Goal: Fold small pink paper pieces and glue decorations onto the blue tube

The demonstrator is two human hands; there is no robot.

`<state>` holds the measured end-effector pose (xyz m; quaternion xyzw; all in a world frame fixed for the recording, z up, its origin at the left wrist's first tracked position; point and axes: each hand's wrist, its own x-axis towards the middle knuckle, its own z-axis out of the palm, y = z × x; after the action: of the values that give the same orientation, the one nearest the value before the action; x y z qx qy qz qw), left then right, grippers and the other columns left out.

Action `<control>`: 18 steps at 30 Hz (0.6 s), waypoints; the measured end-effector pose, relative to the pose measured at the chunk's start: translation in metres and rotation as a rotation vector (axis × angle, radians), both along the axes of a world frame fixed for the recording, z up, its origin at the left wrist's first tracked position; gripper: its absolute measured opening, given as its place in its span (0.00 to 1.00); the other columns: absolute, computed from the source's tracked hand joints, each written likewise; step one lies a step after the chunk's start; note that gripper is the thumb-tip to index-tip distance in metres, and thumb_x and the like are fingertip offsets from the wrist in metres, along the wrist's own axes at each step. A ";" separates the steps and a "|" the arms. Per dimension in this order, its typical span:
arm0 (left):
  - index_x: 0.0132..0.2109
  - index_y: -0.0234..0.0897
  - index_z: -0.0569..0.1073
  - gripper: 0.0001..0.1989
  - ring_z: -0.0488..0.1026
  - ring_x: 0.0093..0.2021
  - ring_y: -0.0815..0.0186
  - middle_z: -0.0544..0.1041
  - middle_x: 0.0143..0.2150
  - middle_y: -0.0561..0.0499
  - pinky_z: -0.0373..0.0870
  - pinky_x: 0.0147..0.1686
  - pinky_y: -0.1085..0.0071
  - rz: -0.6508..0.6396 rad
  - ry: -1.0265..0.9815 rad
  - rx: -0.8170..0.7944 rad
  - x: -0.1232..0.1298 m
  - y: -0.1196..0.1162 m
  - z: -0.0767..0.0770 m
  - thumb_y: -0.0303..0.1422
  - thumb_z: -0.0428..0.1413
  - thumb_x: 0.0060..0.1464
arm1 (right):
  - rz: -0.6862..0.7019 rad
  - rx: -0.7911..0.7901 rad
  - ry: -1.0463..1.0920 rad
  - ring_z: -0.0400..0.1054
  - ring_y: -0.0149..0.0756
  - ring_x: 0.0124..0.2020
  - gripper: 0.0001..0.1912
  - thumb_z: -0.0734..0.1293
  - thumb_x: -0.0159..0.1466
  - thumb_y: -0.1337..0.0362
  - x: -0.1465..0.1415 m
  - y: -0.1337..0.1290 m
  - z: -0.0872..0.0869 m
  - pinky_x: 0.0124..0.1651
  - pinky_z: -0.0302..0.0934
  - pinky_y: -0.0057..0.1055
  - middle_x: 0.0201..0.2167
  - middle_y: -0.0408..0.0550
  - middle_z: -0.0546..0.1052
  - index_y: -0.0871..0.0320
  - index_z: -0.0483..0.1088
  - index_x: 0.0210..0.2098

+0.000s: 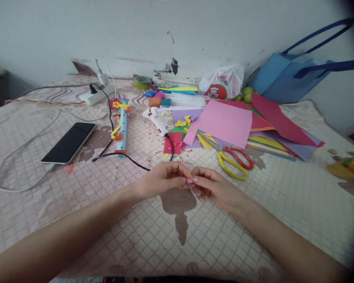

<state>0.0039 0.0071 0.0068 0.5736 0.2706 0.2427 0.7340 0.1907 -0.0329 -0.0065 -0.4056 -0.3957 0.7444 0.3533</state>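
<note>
Between the fingertips of both hands is a small pink piece of paper [190,181], mostly hidden by the fingers. My left hand [164,177] pinches it from the left, and my right hand [214,185] pinches it from the right. Scissors [234,161] with red and yellow handles lie just beyond my right hand. Past my left hand is a red paper square [172,143] with small paper scraps about it. A white glue gun [156,120] rests behind that square, its black cord running left across the cloth.
Coloured paper sheets [224,122] are heaped at the back right, before a blue bag [283,76] and a white plastic bag [222,82]. On the left are a phone [69,143] on a cable, a power strip [96,95] and a light-blue strip [122,131] bearing paper pieces.
</note>
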 end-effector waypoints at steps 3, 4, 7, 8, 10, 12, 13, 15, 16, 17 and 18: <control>0.37 0.30 0.72 0.06 0.71 0.35 0.71 0.75 0.34 0.49 0.66 0.38 0.72 -0.010 -0.041 -0.045 0.000 -0.001 -0.001 0.27 0.58 0.50 | -0.005 -0.013 0.025 0.58 0.23 0.19 0.09 0.68 0.58 0.60 0.001 0.000 0.000 0.20 0.53 0.21 0.20 0.38 0.66 0.59 0.65 0.29; 0.37 0.30 0.72 0.06 0.72 0.35 0.70 0.75 0.34 0.48 0.66 0.39 0.72 -0.012 -0.054 -0.056 0.000 -0.001 -0.001 0.27 0.59 0.49 | -0.003 -0.015 0.030 0.58 0.23 0.19 0.09 0.68 0.58 0.61 0.001 0.000 0.000 0.20 0.53 0.21 0.20 0.38 0.66 0.59 0.65 0.30; 0.37 0.30 0.72 0.07 0.72 0.35 0.69 0.75 0.34 0.48 0.67 0.38 0.72 -0.009 -0.082 -0.069 0.000 -0.001 -0.002 0.27 0.60 0.48 | 0.003 -0.018 0.029 0.58 0.23 0.19 0.09 0.68 0.58 0.60 0.000 0.000 0.000 0.20 0.52 0.21 0.20 0.38 0.66 0.59 0.65 0.30; 0.37 0.30 0.72 0.07 0.72 0.35 0.69 0.75 0.34 0.48 0.67 0.38 0.72 -0.008 -0.084 -0.070 0.000 -0.001 -0.002 0.28 0.60 0.48 | 0.004 -0.020 0.026 0.58 0.23 0.19 0.09 0.68 0.58 0.60 0.000 0.000 0.000 0.20 0.52 0.21 0.20 0.38 0.66 0.59 0.65 0.30; 0.36 0.30 0.72 0.07 0.72 0.34 0.70 0.75 0.33 0.49 0.67 0.37 0.73 -0.004 -0.079 -0.067 0.000 -0.001 -0.003 0.28 0.60 0.49 | 0.003 -0.022 0.025 0.58 0.23 0.19 0.09 0.68 0.58 0.60 0.000 0.000 -0.001 0.20 0.52 0.22 0.20 0.38 0.66 0.59 0.65 0.30; 0.36 0.30 0.72 0.07 0.72 0.34 0.70 0.75 0.33 0.49 0.67 0.37 0.73 -0.001 -0.074 -0.066 0.000 -0.001 -0.004 0.28 0.59 0.49 | 0.003 -0.029 0.033 0.58 0.23 0.19 0.10 0.68 0.58 0.60 0.000 0.000 -0.001 0.20 0.52 0.22 0.20 0.38 0.66 0.59 0.65 0.30; 0.36 0.30 0.72 0.07 0.71 0.34 0.70 0.75 0.33 0.49 0.67 0.37 0.73 0.002 -0.074 -0.066 0.000 -0.001 -0.004 0.27 0.59 0.49 | 0.004 -0.033 0.037 0.58 0.23 0.19 0.09 0.68 0.58 0.60 0.000 0.000 -0.001 0.20 0.52 0.22 0.20 0.38 0.66 0.59 0.65 0.30; 0.36 0.30 0.72 0.06 0.71 0.34 0.71 0.75 0.33 0.49 0.67 0.37 0.73 0.004 -0.075 -0.063 0.000 -0.001 -0.005 0.27 0.59 0.49 | 0.002 -0.039 0.039 0.59 0.23 0.19 0.09 0.68 0.58 0.61 0.000 0.000 -0.001 0.20 0.52 0.22 0.20 0.38 0.66 0.59 0.65 0.30; 0.36 0.30 0.72 0.06 0.71 0.34 0.71 0.75 0.33 0.49 0.67 0.37 0.73 0.002 -0.076 -0.062 0.000 -0.001 -0.005 0.27 0.59 0.49 | 0.002 -0.041 0.037 0.59 0.23 0.19 0.09 0.68 0.58 0.61 -0.001 0.000 0.000 0.20 0.52 0.21 0.20 0.38 0.66 0.59 0.65 0.30; 0.37 0.30 0.71 0.06 0.71 0.34 0.71 0.75 0.33 0.49 0.67 0.37 0.73 0.002 -0.078 -0.058 0.001 -0.001 -0.005 0.26 0.59 0.49 | 0.001 -0.041 0.032 0.58 0.23 0.19 0.09 0.68 0.58 0.61 -0.001 0.000 0.000 0.20 0.52 0.21 0.20 0.38 0.67 0.59 0.65 0.30; 0.37 0.30 0.71 0.06 0.72 0.34 0.71 0.75 0.33 0.49 0.67 0.37 0.73 0.004 -0.078 -0.054 0.001 -0.002 -0.005 0.26 0.59 0.49 | -0.001 -0.040 0.027 0.58 0.23 0.19 0.09 0.68 0.58 0.61 -0.001 0.000 0.001 0.20 0.52 0.21 0.20 0.38 0.67 0.59 0.65 0.30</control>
<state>0.0046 0.0055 0.0016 0.5432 0.2495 0.2589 0.7587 0.1898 -0.0332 -0.0059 -0.4027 -0.3757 0.7574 0.3508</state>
